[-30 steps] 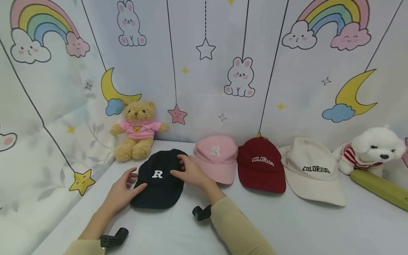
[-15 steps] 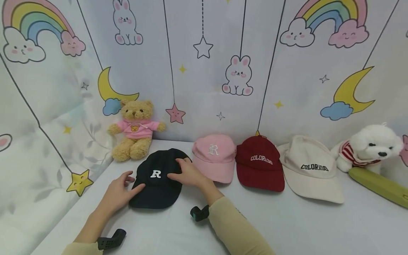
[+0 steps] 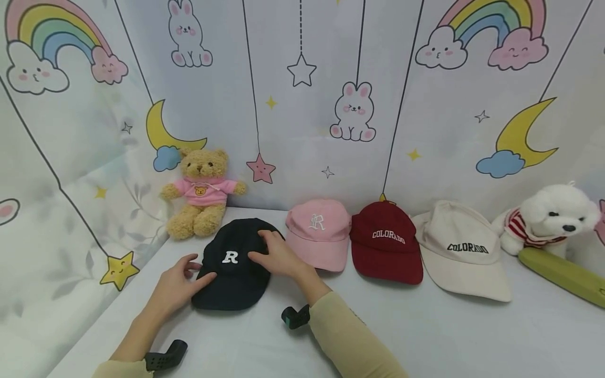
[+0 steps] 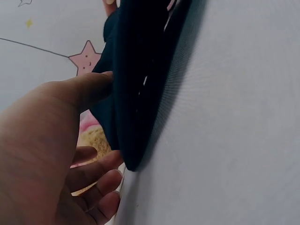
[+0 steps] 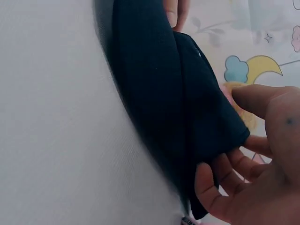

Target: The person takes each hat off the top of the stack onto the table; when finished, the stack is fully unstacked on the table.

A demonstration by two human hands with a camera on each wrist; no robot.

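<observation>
A dark navy baseball cap [image 3: 238,265] with a white letter R lies on the white table, its brim toward me. At its left, my left hand [image 3: 177,286] has the thumb touching the cap near the brim. In the left wrist view its other fingers [image 4: 101,185] are loosely bent beside the cap's edge. On the cap's right, my right hand [image 3: 281,257] touches the crown. The right wrist view shows bent fingertips [image 5: 206,178] against the crown's side, the thumb [image 5: 258,98] standing apart. The cap's far side is hidden.
Right of the navy cap stand a pink cap [image 3: 323,236], a dark red cap [image 3: 387,252] and a cream cap [image 3: 465,262] in a row. A teddy bear [image 3: 200,191] sits behind left. A white plush dog [image 3: 553,218] and a long green object [image 3: 564,275] are far right.
The head view has shifted slightly. My right fingers have moved a little over the crown; the navy cap and left hand look otherwise still.
</observation>
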